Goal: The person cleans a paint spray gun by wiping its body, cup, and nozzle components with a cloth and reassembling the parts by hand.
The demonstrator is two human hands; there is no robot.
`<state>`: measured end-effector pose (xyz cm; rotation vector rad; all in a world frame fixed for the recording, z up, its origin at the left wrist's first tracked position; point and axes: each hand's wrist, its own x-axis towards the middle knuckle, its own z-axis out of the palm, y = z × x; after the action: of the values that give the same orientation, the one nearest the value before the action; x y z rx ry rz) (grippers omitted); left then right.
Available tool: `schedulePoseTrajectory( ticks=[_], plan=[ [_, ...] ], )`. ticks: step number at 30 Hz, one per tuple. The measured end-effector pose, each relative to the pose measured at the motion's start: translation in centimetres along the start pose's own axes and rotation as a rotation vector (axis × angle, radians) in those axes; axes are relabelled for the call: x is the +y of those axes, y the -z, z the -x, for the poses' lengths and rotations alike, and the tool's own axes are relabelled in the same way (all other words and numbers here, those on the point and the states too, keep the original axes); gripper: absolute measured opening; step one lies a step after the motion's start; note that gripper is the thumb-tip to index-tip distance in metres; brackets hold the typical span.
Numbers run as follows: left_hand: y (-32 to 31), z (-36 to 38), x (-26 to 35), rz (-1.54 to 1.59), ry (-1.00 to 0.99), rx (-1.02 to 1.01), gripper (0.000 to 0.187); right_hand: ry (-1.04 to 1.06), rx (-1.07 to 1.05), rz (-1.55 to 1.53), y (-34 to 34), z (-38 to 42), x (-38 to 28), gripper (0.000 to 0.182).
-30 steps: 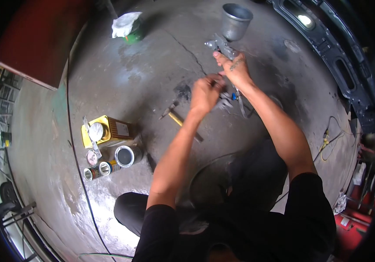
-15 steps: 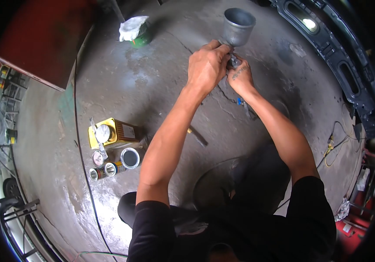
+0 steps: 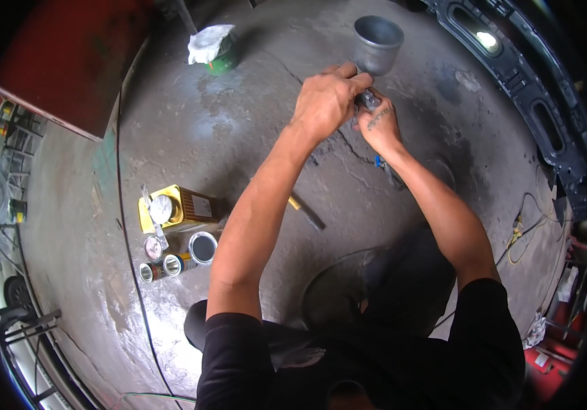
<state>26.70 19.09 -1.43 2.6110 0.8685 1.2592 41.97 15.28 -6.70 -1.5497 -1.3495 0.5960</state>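
Note:
Out in front of me both hands grip a spray gun point(image 3: 368, 100), its open grey metal cup point(image 3: 379, 48) standing upright above them. My left hand point(image 3: 331, 99) is closed round the gun's body just below the cup, fingers curled over the top. Wrapped round the gun from the other side is my right hand point(image 3: 381, 126), close against the left. Much of the gun is hidden by my fingers. A blue fitting point(image 3: 378, 161) shows below my right hand.
On the floor to the left stand a yellow tin point(image 3: 184, 206), an open can of dark grey paint point(image 3: 202, 248) and smaller cans point(image 3: 177, 264). A yellow-handled tool point(image 3: 306, 213) lies near my left forearm. Farther off are a covered green bucket point(image 3: 220, 61) and a black car panel point(image 3: 522, 85).
The cup and both hands have shifted slightly to the right and down. My left forearm has swung a little outward, uncovering more of the yellow-handled tool. Both hands keep their grip.

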Motion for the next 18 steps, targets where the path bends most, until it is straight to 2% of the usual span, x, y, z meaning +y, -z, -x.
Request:
schedulePoseTrajectory(
  ticks=[2,4,6,7,9,10,12,15,18],
  plan=[
    [-0.3,0.5,0.0,0.028,0.057,0.053,0.019,0.024,0.026,0.099,-0.6,-1.0,3.8,0.029],
    [-1.3,1.6,-0.1,0.098,0.153,0.155,0.018,-0.064,-0.014,0.065,-0.2,-0.6,1.6,0.031],
    [-1.9,3.2,0.2,0.407,0.482,0.258,0.018,-0.257,-0.104,-0.102,1.1,0.1,-2.6,0.036],
    [-2.3,4.2,0.1,0.564,0.651,0.302,0.019,-0.228,-0.076,-0.143,1.0,-0.2,-1.6,0.043],
    [-4.7,7.1,-1.7,0.784,0.927,0.342,0.025,-0.226,-0.065,-0.267,0.7,-0.6,-0.3,0.036],
    [-5.2,7.8,-1.6,1.103,1.12,0.469,0.026,-0.224,-0.062,-0.331,0.6,-0.6,-0.2,0.032],
    [-4.9,8.8,-1.2,1.642,1.351,0.586,0.029,-0.247,-0.119,-0.422,1.0,-0.5,0.0,0.032],
    [-3.4,8.9,-0.1,1.852,1.122,0.622,0.032,-0.285,-0.154,-0.437,1.1,-0.6,1.0,0.03],
    [-1.7,7.1,1.0,1.773,0.862,0.674,0.037,-0.278,-0.145,-0.319,0.2,-0.9,3.0,0.024]
  ],
)
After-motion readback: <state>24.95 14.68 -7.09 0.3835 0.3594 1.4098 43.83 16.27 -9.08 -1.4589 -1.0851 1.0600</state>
